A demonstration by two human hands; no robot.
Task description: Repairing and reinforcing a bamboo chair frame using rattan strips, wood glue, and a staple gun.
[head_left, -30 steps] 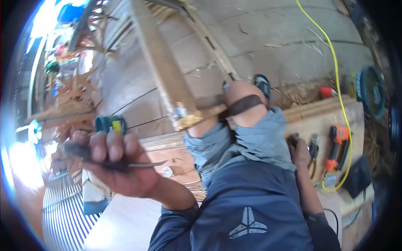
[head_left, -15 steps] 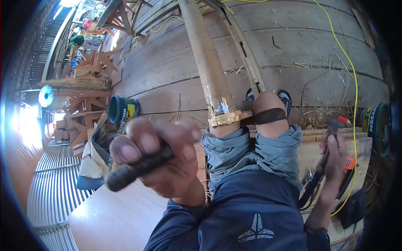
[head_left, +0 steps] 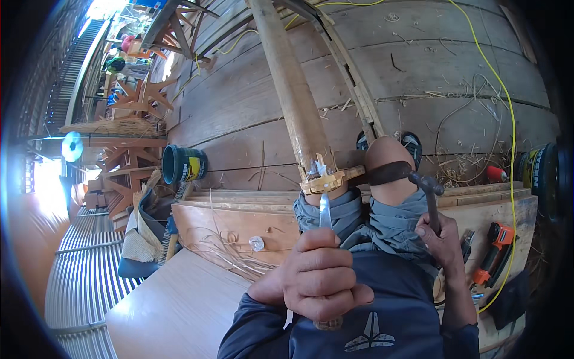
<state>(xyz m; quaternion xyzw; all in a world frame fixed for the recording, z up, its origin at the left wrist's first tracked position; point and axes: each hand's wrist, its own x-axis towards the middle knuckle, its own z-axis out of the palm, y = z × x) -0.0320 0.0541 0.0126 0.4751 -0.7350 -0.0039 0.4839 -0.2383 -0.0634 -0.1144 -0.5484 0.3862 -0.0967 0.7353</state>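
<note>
The left fingers [head_left: 326, 276] close around a flat silver-bladed chisel [head_left: 324, 214], the right fingers [head_left: 446, 232] around a dark metal hammer [head_left: 432, 206], near a notched pale-wood piece [head_left: 324, 183], seemingly part-cut, its edges rough.

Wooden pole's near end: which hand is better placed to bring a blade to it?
Left, I'd say: the left hand grips a narrow-bladed tool pointing at the wooden pole. The right hand holds a hammer.

1 hammer [head_left: 431, 197], 1 narrow blade [head_left: 324, 212], wood shavings [head_left: 448, 172] and wooden frames [head_left: 141, 96] mark this as a woodworking workshop.
</note>
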